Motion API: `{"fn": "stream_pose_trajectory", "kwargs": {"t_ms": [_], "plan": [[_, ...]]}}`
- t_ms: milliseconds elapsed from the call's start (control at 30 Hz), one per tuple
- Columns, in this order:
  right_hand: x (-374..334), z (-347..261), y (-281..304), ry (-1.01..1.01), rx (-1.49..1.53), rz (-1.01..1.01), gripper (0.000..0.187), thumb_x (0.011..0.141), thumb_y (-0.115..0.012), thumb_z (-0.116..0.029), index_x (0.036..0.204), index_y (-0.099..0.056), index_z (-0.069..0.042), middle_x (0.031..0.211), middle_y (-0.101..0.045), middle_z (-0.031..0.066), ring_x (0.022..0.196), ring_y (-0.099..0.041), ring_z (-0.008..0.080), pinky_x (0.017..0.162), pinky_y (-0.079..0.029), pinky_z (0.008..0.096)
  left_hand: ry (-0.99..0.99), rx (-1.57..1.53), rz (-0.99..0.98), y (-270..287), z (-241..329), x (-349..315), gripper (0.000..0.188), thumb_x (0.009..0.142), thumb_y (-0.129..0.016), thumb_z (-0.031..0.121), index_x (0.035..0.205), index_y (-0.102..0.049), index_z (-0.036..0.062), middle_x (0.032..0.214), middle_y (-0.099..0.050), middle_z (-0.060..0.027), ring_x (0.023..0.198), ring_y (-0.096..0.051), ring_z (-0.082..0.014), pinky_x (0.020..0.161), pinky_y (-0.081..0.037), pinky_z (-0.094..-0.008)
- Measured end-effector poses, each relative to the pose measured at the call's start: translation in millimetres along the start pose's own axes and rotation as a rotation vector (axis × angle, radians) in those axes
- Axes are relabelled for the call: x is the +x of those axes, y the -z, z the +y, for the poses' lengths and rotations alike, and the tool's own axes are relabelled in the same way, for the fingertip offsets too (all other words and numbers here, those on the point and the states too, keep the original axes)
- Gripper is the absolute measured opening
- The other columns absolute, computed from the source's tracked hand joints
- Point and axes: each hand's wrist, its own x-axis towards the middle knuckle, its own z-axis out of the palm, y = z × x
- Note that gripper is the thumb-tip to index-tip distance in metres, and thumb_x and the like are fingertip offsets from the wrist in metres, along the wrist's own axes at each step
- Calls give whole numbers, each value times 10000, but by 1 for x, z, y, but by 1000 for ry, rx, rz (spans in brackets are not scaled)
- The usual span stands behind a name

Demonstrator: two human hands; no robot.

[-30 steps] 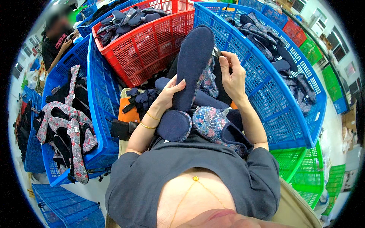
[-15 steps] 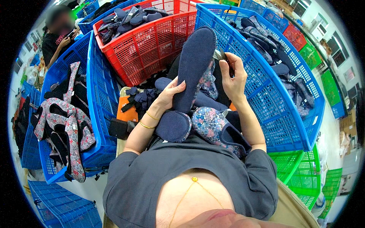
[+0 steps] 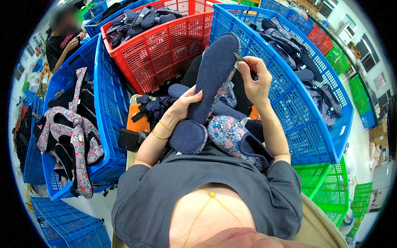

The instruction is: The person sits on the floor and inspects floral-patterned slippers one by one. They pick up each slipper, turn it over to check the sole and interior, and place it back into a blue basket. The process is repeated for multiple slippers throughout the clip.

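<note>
A slipper (image 3: pixel 214 70) with a navy felt sole and a floral upper is raised in front of me, sole facing up. My left hand (image 3: pixel 187 104) grips it near its lower end, thumb on the sole. Beside its upper right edge, my right hand (image 3: pixel 256 80) pinches a small dark pointed blade (image 3: pixel 238 57), its tip close to the sole's rim; the rest of the tool is hidden by my fingers. On my lap lie a floral slipper (image 3: pixel 226 131) and another slipper (image 3: pixel 188 136) showing its navy sole, with more navy slippers partly covered behind them.
Blue crates (image 3: pixel 285 99) stand at right and left (image 3: pixel 108 136), a red crate (image 3: pixel 161 51) ahead, all holding slippers. Pinkish floral slippers (image 3: pixel 78 136) fill the left crate. Dark fabric scraps (image 3: pixel 153 108) lie by my left forearm. A person (image 3: pixel 62 45) is at the far left.
The slipper's upper end has shifted slightly right and down. My right hand has moved a little right, and the blade now shows more clearly, pointing at the sole's edge.
</note>
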Motion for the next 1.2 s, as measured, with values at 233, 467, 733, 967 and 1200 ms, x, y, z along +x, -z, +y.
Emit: {"fn": "stream_pose_trajectory", "kwargs": {"t_ms": [233,467,733,967,1200], "plan": [[14,29,40,-271,702,153,291,986,-524,-308,1079,-542,-32,801,-542,3,510,-398,26,410,-281,173,74,306,-87,-15,36,19,540,877,-653,271,1322,-473,24,1130,-634,-100,926,-643,-179,781,-543,-309],[-8,87,36,-483,-17,-240,273,833,-739,-295,917,-679,-42,814,-646,13,729,-582,86,665,-463,242,-846,569,349,-20,216,139,328,978,-483,156,1257,-365,31,1068,-565,-91,888,-584,-161,771,-499,-287],[-59,129,-1,-500,-307,-663,492,727,-773,-444,833,-645,19,715,-631,145,653,-612,211,613,-463,347,-359,1077,-89,22,112,90,364,948,-591,213,1266,-562,39,1249,-583,-62,1146,-546,-161,1000,-433,-307],[-31,100,8,-662,195,-334,249,792,-748,-220,860,-621,-17,759,-589,-17,674,-513,59,612,-429,221,-378,1115,-124,-11,23,44,453,842,-715,156,1239,-545,19,1243,-528,-111,1123,-534,-206,918,-488,-311],[-27,51,1,-823,410,-335,245,814,-744,-233,824,-560,-71,736,-534,-46,651,-482,30,572,-402,195,-693,1434,91,-45,24,24,508,699,-823,252,1083,-580,25,1077,-572,-106,1010,-528,-272,904,-442,-363]]}}
